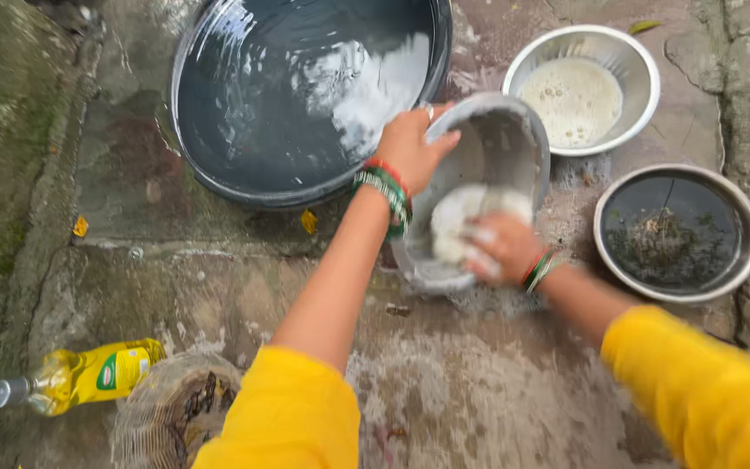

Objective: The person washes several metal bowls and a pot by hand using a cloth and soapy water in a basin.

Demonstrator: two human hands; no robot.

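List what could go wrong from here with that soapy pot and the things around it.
1. The left hand holds the tilted metal pot only by its rim, and the right hand scrubs inside with a foamy pad; a wet grip might slip.
2. Suds could splash into the dark-water bowl close by.
3. The wet, foamy stone ground looks slippery.
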